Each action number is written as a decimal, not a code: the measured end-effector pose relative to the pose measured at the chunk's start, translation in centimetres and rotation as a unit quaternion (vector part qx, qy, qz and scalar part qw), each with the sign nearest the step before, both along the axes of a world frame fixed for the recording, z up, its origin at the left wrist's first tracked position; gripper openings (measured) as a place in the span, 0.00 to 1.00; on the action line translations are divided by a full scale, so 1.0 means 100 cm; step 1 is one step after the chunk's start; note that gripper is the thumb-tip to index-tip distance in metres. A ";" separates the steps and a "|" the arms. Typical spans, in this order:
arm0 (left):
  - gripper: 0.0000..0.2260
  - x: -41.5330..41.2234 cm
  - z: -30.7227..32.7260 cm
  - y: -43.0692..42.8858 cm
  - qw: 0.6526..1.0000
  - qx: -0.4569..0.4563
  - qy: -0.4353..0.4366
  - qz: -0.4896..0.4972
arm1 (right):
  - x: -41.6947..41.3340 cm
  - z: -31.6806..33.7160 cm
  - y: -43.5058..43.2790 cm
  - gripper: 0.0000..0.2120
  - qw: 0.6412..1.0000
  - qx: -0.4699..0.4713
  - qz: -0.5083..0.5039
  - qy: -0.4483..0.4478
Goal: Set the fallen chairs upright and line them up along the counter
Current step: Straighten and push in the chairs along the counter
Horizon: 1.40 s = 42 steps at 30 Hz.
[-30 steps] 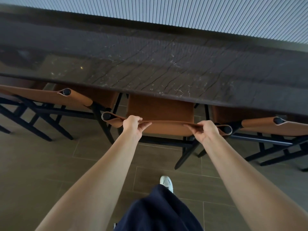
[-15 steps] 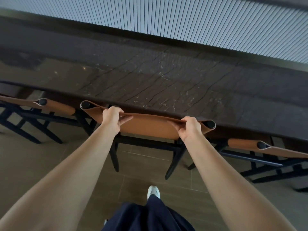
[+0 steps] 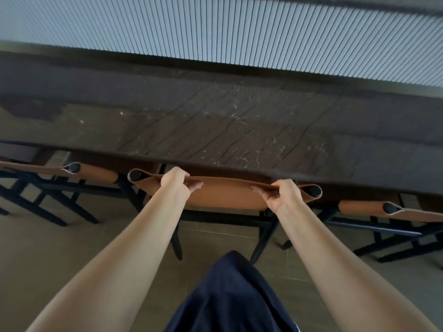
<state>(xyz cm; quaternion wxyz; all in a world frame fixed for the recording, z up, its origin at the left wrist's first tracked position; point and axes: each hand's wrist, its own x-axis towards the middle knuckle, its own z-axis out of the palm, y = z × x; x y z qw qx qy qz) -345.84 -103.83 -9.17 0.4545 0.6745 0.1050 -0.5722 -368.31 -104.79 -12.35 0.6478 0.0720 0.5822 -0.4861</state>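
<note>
A chair with a tan leather backrest and black legs stands upright, pushed against the edge of the dark stone counter; its seat is hidden under the counter. My left hand grips the top of the backrest near its left end. My right hand grips it near the right end. A second upright chair of the same kind stands to the left, a third chair to the right, both tucked under the counter edge.
Beyond the counter runs a pale ribbed wall panel. Brown floor tiles lie below me. My dark blue trouser leg fills the bottom centre. Black chair legs reach out onto the floor.
The middle chair has slid forward until its backrest meets the counter edge and its seat has gone under. Both hands have kept their grip on the backrest.
</note>
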 end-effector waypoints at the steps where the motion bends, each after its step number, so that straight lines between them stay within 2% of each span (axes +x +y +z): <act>1: 0.06 -0.001 0.001 0.002 1.000 0.002 0.004 0.003 | 0.000 -0.002 0.000 0.23 1.000 0.003 0.003 0.006; 6: 0.16 0.000 -0.001 0.005 0.999 0.037 0.037 0.005 | 0.001 -0.003 0.010 0.22 1.000 0.004 0.010 0.025; 9: 0.17 0.003 -0.002 0.003 0.999 0.028 0.015 -0.029 | 0.001 0.006 0.013 0.21 0.999 -0.010 0.014 0.037; 16: 0.11 0.003 -0.012 0.009 0.999 -0.008 -0.014 0.029 | 0.001 0.012 0.012 0.22 0.998 -0.029 0.039 0.044; 23: 0.19 0.003 -0.033 0.007 0.998 -0.064 -0.009 0.003 | -0.001 -0.006 0.010 0.15 0.998 -0.044 0.027 0.027; 28: 0.26 -0.001 -0.055 0.003 0.998 -0.063 -0.008 -0.025 | -0.012 -0.032 0.006 0.11 0.999 -0.036 0.024 0.007; 37: 0.18 -0.003 -0.068 -0.001 0.996 -0.080 0.021 -0.039 | -0.019 -0.048 0.000 0.18 1.000 -0.021 0.019 -0.005; 42: 0.12 -0.004 -0.070 -0.008 0.996 -0.074 0.039 -0.029 | -0.019 -0.046 -0.008 0.13 1.000 0.000 0.014 0.009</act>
